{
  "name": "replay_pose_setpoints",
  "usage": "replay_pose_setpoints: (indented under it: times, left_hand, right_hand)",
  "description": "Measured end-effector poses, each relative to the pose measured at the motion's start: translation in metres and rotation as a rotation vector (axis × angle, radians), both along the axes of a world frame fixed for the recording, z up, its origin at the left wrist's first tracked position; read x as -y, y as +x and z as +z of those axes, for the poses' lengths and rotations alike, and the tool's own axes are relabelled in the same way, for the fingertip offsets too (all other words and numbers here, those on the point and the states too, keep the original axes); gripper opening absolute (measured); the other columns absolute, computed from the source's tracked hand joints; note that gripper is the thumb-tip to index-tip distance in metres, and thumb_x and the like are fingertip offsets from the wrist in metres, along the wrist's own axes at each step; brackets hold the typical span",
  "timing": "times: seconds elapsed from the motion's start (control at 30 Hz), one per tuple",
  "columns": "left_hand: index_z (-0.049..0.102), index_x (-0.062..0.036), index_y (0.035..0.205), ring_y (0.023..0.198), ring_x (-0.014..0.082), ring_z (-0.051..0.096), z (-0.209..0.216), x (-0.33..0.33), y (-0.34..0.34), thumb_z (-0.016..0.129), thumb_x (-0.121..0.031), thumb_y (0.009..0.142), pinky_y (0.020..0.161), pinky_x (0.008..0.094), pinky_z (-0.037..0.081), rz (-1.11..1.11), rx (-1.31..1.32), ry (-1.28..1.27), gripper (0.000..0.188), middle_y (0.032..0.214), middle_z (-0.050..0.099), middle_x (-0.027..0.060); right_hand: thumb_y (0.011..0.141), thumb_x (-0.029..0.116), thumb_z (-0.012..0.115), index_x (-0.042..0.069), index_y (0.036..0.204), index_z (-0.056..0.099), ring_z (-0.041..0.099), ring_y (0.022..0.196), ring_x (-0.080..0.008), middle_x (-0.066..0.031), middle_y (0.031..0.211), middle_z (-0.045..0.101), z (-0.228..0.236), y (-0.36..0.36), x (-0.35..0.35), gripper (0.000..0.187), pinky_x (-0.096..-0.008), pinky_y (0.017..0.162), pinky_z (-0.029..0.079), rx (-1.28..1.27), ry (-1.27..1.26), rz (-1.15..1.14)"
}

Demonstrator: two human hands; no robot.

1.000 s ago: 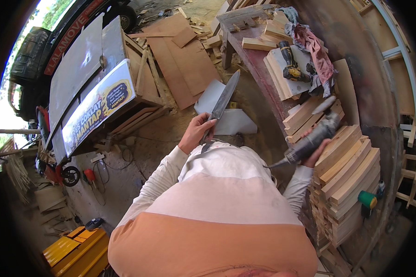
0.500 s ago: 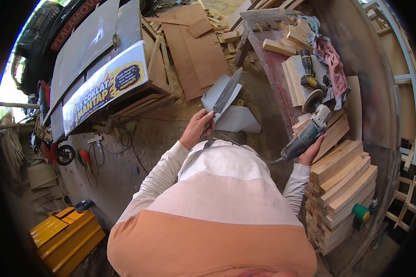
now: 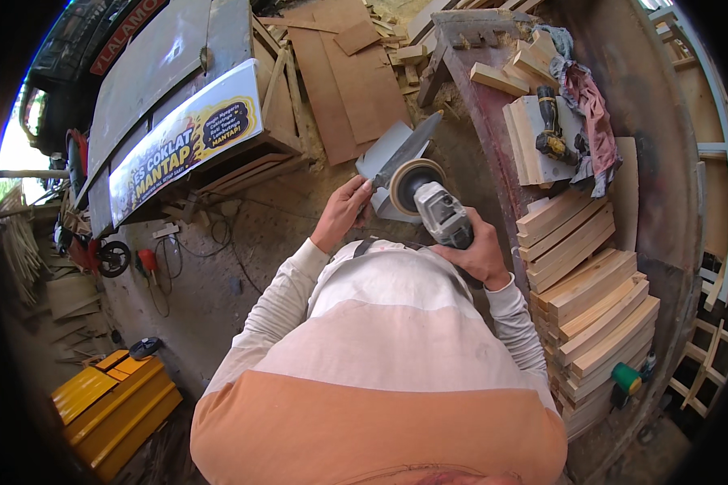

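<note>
In front of my body, my left hand (image 3: 344,213) pinches the near end of a large knife (image 3: 419,139) with a broad grey blade. The blade's tip points away and to the right. My right hand (image 3: 483,250) is wrapped round an angle grinder (image 3: 445,212) with a round abrasive disc (image 3: 413,183). That disc overlaps the blade's right edge near my left fingers; whether they touch, I cannot tell. Beyond the knife lies a pale grey sheet (image 3: 374,153), partly covered by blade and disc.
On the right, a worn bench (image 3: 485,113) bears a yellow-black cordless drill (image 3: 548,121), a pink rag (image 3: 588,113) and wood blocks. Stacked timber (image 3: 594,299) stands nearer. A bannered cabinet (image 3: 158,77) is at left, a yellow metal box (image 3: 125,408) lower left. Cables (image 3: 239,259) cross the floor.
My right hand has brought the angle grinder leftward from beside the timber to the knife, turning its disc toward the blade. The knife has shifted slightly right and tilted a little.
</note>
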State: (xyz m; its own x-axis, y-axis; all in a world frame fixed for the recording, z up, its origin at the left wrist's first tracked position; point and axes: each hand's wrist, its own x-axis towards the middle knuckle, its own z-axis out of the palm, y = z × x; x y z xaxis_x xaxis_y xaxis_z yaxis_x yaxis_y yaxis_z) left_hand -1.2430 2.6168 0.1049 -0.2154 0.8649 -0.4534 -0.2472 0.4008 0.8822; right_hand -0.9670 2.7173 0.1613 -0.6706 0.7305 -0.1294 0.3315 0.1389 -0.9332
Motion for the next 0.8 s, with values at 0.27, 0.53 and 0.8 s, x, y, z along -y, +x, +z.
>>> replay_pose_setpoints:
  times: [0.27, 0.53, 0.8]
  left_hand:
    - [0.053, -0.0108, 0.094, 0.054, 0.0043, 0.042, 0.001, -0.002, -0.002, 0.044, -0.035, 0.109, 0.046, 0.0214, 0.032, -0.053, -0.04, 0.0, 0.03, 0.068, 0.05, -0.0026]
    - [0.051, -0.0076, 0.092, 0.054, 0.0053, 0.042, 0.009, -0.003, 0.006, 0.045, -0.033, 0.109, 0.045, 0.0231, 0.033, -0.03, -0.071, -0.029, 0.031, 0.068, 0.047, -0.0025]
    - [0.048, -0.0098, 0.088, 0.056, 0.0041, 0.043, 0.007, 0.0, 0.012, 0.047, -0.03, 0.109, 0.046, 0.0215, 0.032, -0.049, -0.062, -0.006, 0.029, 0.07, 0.041, -0.0047]
  right_hand:
    - [0.07, 0.03, 0.089, -0.001, 0.121, 0.059, 0.072, 0.094, -0.0314, -0.0194, 0.103, 0.072, -0.002, -0.015, 0.001, 0.067, -0.0383, 0.086, 0.055, 0.067, 0.049, 0.084]
    - [0.07, 0.03, 0.089, -0.003, 0.121, 0.06, 0.073, 0.096, -0.0335, -0.0217, 0.102, 0.072, -0.009, -0.012, -0.007, 0.068, -0.039, 0.086, 0.055, 0.067, 0.031, 0.012]
    - [0.074, 0.027, 0.088, -0.002, 0.12, 0.06, 0.07, 0.093, -0.0214, -0.0161, 0.1, 0.073, -0.008, -0.004, -0.026, 0.062, -0.0346, 0.086, 0.053, 0.024, 0.054, -0.081]
